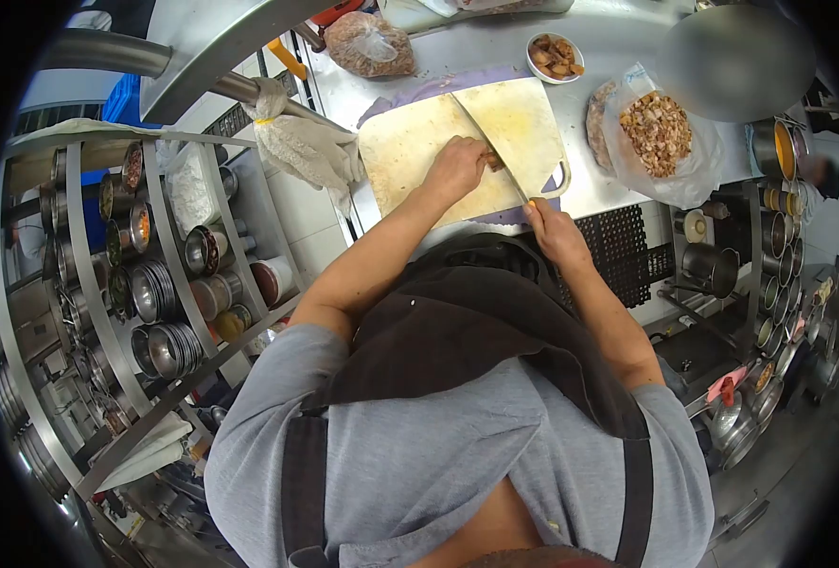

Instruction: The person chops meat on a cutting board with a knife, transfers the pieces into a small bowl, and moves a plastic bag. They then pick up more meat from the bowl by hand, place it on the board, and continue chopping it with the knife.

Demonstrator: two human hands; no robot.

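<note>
A long knife [491,142] lies across the worn yellowish cutting board [400,151], its blade pointing away toward the board's far edge. My right hand [558,233] is wrapped round its handle at the near right of the board. Left of the blade, my left hand [458,168] rests on the board with its fingers curled over a small brown piece of food [494,162], close against the blade. Beyond the board stands a white bowl of brown chunks [555,58]. To the right, an open plastic bag [657,133] holds many chopped brown and pale pieces.
A tied bag of brown bits [370,44] sits at the back left of the steel counter [585,104]. A cloth [296,142] hangs on a rail at left. Shelves of metal bowls [175,350] stand left; pots [710,269] stand right. A blurred round object [736,63] hides the upper right.
</note>
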